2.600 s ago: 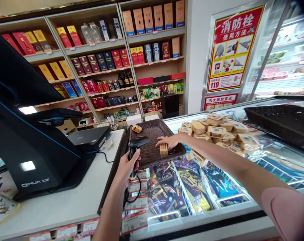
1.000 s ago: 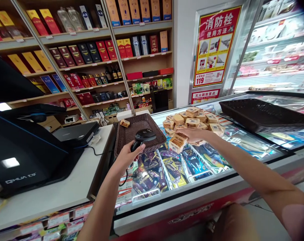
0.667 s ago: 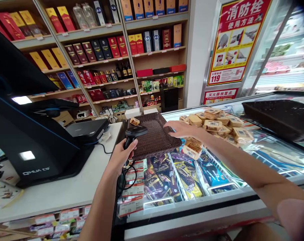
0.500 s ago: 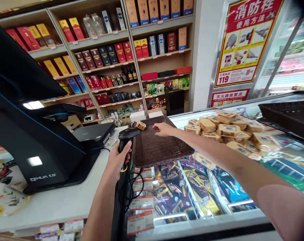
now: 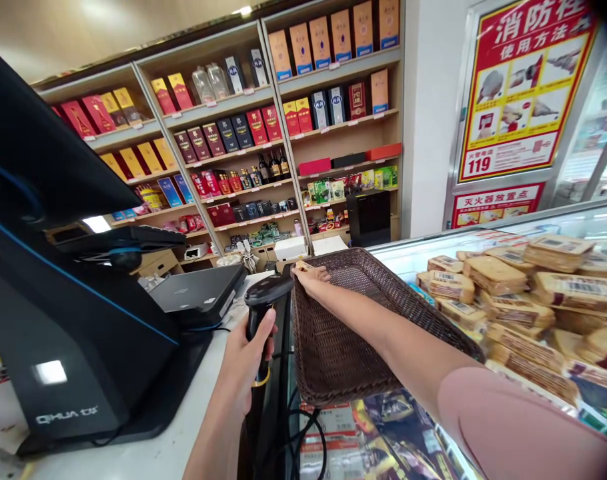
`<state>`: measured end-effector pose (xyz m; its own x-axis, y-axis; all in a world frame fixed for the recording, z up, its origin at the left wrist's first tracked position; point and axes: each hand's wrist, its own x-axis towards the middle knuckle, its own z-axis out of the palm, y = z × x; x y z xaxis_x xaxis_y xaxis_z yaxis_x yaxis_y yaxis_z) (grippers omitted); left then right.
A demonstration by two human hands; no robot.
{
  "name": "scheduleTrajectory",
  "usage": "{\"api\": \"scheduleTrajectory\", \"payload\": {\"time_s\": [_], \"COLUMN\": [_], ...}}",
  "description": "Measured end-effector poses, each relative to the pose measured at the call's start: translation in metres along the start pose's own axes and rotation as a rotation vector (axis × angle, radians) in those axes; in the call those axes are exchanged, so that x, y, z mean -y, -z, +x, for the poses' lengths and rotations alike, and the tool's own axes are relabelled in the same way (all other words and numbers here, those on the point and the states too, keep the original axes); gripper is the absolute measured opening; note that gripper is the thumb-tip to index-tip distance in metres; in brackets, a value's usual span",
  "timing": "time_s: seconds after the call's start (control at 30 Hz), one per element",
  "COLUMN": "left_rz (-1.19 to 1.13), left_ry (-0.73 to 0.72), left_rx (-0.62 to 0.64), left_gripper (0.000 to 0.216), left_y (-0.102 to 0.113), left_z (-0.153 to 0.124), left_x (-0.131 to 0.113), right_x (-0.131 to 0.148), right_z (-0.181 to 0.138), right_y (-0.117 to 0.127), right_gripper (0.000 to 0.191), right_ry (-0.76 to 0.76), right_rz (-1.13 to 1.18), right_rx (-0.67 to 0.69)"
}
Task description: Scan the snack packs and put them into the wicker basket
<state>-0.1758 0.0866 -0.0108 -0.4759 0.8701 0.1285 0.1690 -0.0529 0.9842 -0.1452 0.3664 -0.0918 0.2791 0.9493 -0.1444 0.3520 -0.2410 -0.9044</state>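
Observation:
My left hand [image 5: 246, 363] grips the handle of a black barcode scanner [image 5: 263, 300], held upright between the white counter and the freezer. My right hand [image 5: 311, 275] reaches across a brown wicker tray [image 5: 333, 347] to its far left corner, fingers closed on a small tan packaged cake that mostly hides under them. The tray sits on the glass freezer lid. A heap of the same wrapped cakes [image 5: 523, 287] with barcode labels lies on the glass to the right.
A black cash register screen [image 5: 48, 267] with a printer [image 5: 198, 293] stands on the white counter [image 5: 183, 440] at left. Shelves of boxed bottles [image 5: 263, 127] line the back wall. A red fire-hydrant poster [image 5: 523, 87] hangs at right.
My right hand left the cake heap, crossed the wicker tray and now closes on the single cake at its far corner. The view moved closer. My left hand kept the scanner.

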Motion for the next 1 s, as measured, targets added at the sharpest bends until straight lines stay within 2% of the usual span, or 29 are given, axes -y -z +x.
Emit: {"api": "scheduleTrajectory", "payload": {"time_s": [0.1,0.2,0.33,0.43,0.6,0.7,0.83,1.0], "left_rz": [0.035,0.063,0.045,0.041,0.066,0.103,0.167,0.247], "left_ry": [0.012,0.038,0.025,0.010,-0.021,-0.055,-0.096,-0.019], "left_rx": [0.028,0.053,0.068,0.157,0.320,0.404,0.521,0.664], "left_gripper": [0.053,0.054,0.051,0.052,0.049,0.048,0.046,0.045], "left_y": [0.001,0.001,-0.004,-0.011,-0.037,-0.057,-0.073,-0.080], "left_z": [0.004,0.005,-0.005,-0.018,-0.051,-0.073,-0.100,-0.127], "left_x": [0.007,0.013,0.010,0.000,-0.023,-0.037,-0.051,-0.064], "right_x": [-0.001,-0.011,-0.038,-0.063,-0.096,-0.111,-0.132,-0.159], "right_z": [0.000,-0.004,-0.016,-0.029,-0.064,-0.085,-0.105,-0.118], "right_y": [0.006,0.035,0.101,0.162,0.260,0.306,0.348,0.380], "right_gripper": [0.087,0.092,0.095,0.080,0.060,0.057,0.058,0.063], "right_ry": [0.014,0.139,0.374,0.459,0.373,0.280,0.281,0.379], "right_rz": [0.005,0.011,0.021,0.116,0.561,0.748,0.914,0.958], "right_rx": [0.021,0.103,0.250,0.357,0.563,0.677,0.642,0.655]}}
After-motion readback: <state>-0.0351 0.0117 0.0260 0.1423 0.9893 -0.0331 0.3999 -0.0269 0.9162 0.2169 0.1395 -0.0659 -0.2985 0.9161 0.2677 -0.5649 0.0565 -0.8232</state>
